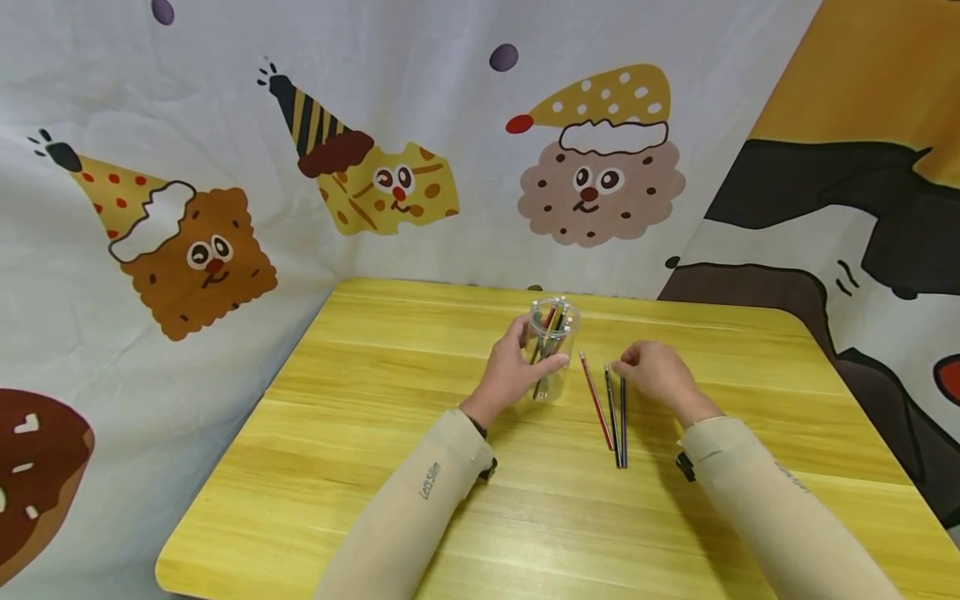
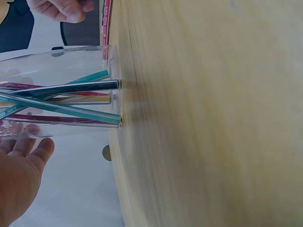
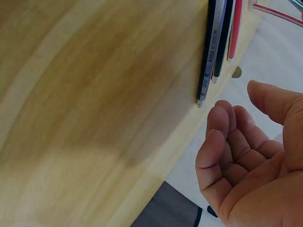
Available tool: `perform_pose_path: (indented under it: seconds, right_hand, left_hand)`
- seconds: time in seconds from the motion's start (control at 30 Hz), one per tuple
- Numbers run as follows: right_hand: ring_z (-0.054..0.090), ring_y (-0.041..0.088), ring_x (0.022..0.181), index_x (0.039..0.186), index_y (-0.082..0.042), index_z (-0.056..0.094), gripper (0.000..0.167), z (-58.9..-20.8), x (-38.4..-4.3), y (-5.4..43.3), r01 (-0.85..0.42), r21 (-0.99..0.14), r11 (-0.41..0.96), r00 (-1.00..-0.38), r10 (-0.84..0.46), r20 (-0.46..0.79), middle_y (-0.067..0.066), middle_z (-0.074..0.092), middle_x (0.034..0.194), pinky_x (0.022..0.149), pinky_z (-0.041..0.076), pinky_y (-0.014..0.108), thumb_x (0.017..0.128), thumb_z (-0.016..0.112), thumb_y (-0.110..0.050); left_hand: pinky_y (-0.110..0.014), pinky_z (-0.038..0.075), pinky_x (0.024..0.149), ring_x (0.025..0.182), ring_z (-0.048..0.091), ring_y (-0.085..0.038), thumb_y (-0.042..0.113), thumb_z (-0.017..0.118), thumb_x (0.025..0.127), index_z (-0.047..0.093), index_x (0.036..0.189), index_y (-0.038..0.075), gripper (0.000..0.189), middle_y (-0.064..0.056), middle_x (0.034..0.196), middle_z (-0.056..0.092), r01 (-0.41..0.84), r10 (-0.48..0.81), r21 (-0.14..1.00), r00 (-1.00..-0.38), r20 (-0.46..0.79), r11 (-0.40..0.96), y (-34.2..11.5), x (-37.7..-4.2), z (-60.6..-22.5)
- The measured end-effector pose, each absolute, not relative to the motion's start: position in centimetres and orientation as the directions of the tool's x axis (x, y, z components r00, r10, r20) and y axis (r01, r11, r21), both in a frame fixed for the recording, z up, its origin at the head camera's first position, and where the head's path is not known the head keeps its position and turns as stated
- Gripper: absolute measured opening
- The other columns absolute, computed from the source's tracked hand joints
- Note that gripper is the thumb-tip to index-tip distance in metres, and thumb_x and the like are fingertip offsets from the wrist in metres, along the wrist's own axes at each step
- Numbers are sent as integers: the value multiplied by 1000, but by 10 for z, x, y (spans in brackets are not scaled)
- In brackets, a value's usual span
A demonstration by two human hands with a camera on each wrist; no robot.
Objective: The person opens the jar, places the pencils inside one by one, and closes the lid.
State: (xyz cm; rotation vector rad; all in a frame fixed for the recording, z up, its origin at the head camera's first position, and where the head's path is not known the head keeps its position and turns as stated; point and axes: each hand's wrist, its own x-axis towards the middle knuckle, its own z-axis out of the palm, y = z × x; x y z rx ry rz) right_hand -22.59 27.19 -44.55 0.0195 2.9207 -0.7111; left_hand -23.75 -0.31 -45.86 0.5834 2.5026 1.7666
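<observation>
My left hand (image 1: 513,372) grips a clear jar (image 1: 564,379), which stands upright on the table. Inside it several pencils (image 2: 61,109) lean at crossing angles, in teal, dark, yellow and dark red. Three pencils lie side by side to the right of the jar: a red pencil (image 1: 596,401), a dark pencil (image 1: 612,414) in the middle and a dark blue pencil (image 1: 623,425). My right hand (image 1: 660,372) is at the far end of the dark blue one. In the right wrist view its fingers (image 3: 213,146) are loosely bent, the thumb apart, with nothing between them.
The table (image 1: 360,400) has a yellow wood-grain top with rounded corners. Behind it and at the left hangs a white cloth (image 1: 420,75) printed with cartoon biscuits and cheese in party hats.
</observation>
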Motion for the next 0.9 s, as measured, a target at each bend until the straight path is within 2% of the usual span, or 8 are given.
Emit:
perform_pose_path:
  seconds: [0.57,0.8,0.9]
  right_hand:
    - [69,25,90,116,-4,76,38,-451,-226,268,94,-348,933,-975,17,-220,17,77,116,72,55,41,102,73,-39]
    - [70,26,89,118,-2,76,37,-453,-226,268,89,-326,941,-973,12,-229,18,77,116,71,57,41,101,74,-36]
    - [71,26,89,119,-3,76,37,-454,-227,268,86,-321,943,-972,9,-234,18,77,116,71,57,42,101,74,-35]
  left_hand:
    - [-56,48,119,145,55,-27,47,84,93,39,164,20,89,-6,154,60,287,306,909,-932,192,301,-3,-239,-461]
    - [-55,49,119,145,56,-27,48,84,92,40,163,24,87,-6,154,60,287,306,908,-933,192,306,-3,-238,-460]
    - [-55,49,119,145,56,-27,47,84,92,40,163,21,88,-6,154,60,289,307,907,-932,194,305,-2,-239,-461]
